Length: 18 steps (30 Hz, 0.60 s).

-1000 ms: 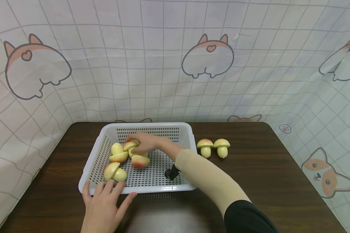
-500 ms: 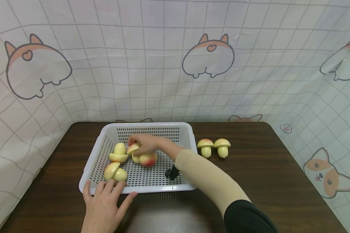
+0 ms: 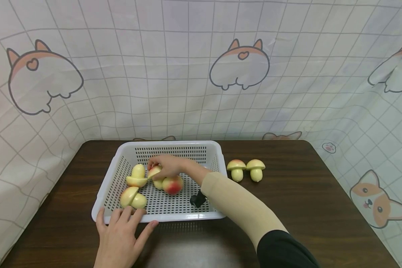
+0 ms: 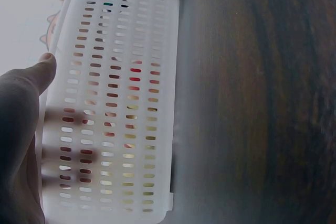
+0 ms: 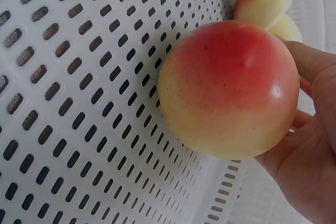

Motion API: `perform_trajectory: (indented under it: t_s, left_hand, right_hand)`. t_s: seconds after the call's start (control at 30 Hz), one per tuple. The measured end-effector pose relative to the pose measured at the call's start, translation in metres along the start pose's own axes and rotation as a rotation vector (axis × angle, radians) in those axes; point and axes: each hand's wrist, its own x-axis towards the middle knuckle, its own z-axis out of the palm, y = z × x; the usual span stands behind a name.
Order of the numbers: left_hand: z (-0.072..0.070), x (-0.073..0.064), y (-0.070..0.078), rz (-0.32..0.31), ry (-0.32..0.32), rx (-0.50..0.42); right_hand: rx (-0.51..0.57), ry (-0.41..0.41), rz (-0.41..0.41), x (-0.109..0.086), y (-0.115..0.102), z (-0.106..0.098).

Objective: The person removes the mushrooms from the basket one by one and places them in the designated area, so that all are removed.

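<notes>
Inside a white perforated plastic basket (image 3: 201,216), my right hand (image 3: 169,165) grips a toy mushroom (image 3: 154,172) with a yellow-red cap. Another mushroom (image 3: 173,185) lies right against it, its round red cap (image 5: 226,87) filling the middle of the right wrist view and covering part of the hand (image 5: 310,145). Two further mushrooms, one upside down (image 3: 137,175) and one on its side (image 3: 133,197), lie along the basket's left. My left hand (image 3: 120,234) holds the front left rim, fingers over it; the thumb (image 4: 44,72) shows outside the wall (image 4: 121,103) in the left wrist view.
Two mushrooms (image 3: 236,170) stand cap-up side by side on the dark wooden table (image 3: 288,208), right of the basket. A small black device (image 3: 197,200) shows at the right wrist. A white gridded cloth (image 3: 187,93) with cartoon dogs hangs behind and beside the table.
My right hand has shifted slightly right and nearer with its mushroom. The red-capped one beside it has moved right and turned. The upside-down one has straightened. My left hand stays on the rim.
</notes>
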Motion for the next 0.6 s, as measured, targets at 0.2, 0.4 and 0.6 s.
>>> perform_trajectory:
  t_s: [0.2, 0.4, 0.6]
  left_hand:
    - [0.0, 0.0, -0.001, 0.001, 0.0, -0.003]
    - [-0.001, 0.0, 0.0, 0.004, 0.015, -0.016]
    - [0.0, 0.0, -0.001, 0.003, 0.017, -0.017]
  right_hand:
    - [0.01, -0.007, 0.009, 0.0, -0.001, -0.003]
    - [0.031, 0.007, 0.007, -0.002, -0.002, -0.007]
    - [0.06, 0.051, -0.01, -0.005, -0.002, -0.014]
